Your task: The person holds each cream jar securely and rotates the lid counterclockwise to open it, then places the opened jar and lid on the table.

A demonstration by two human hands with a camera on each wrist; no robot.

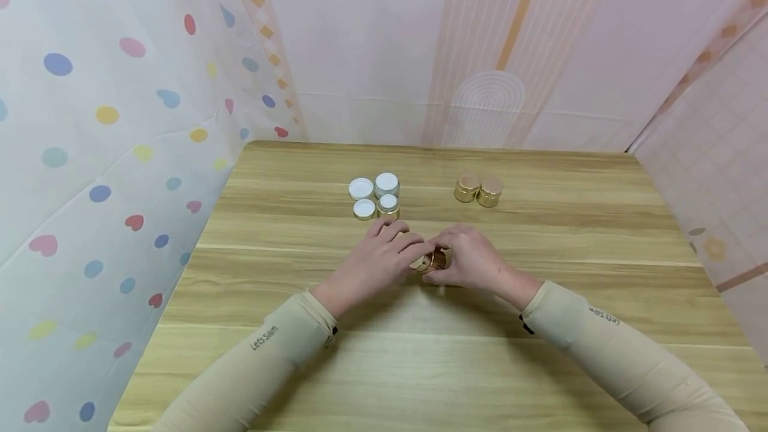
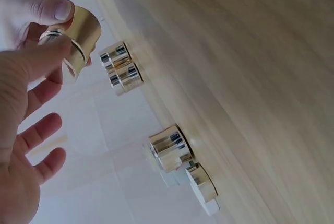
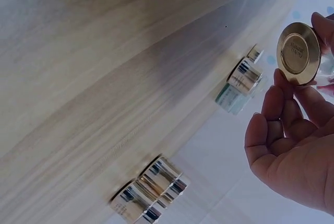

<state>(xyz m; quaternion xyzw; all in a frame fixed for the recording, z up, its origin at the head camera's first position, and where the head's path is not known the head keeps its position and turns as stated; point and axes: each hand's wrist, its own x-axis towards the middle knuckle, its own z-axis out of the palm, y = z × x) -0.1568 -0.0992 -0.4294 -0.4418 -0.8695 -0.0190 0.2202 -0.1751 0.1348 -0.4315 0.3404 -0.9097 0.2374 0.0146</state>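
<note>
Smooth beige sleeves [image 1: 234,379] reach in from the frame's lower corners. Just below centre, the left hand [image 1: 379,260] and right hand [image 1: 475,259] both grip one shiny gold jar [image 1: 439,260], a cylinder tipped sideways. Mid-frame, on the wood-grained bench [image 1: 384,365], two white-topped jars [image 1: 387,183] stand beside two shallow white-faced caps [image 1: 361,189]; farther right, two glossy gold cylinders [image 1: 490,193] touch.

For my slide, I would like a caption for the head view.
Left hand and right hand hold a shiny gold cylindrical jar over a light wood-grain table.
</note>
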